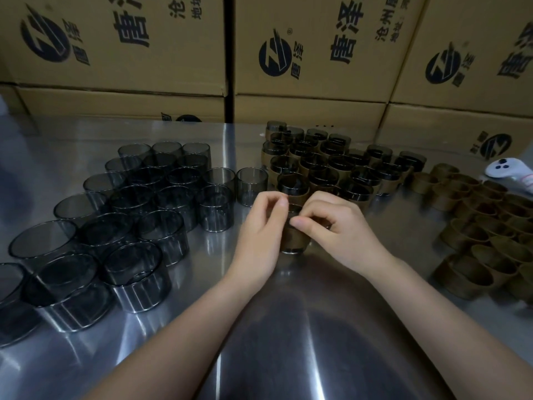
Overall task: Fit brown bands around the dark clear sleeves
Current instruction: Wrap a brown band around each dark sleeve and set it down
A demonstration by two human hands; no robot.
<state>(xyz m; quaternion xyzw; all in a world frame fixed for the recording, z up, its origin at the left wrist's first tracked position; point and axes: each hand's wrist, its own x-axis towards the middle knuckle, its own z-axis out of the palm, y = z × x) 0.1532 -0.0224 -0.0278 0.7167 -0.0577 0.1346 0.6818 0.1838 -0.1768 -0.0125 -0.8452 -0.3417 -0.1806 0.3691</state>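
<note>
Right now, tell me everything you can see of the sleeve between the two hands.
The sleeve is a short, dark, see-through cylinder, glass or plastic by its look, standing upright on the steel table. A brown band wraps its wall, leaving a dark strip bare at the base. The left hand and right hand grip it from either side with curled fingers, hiding most of its rim.
</note>
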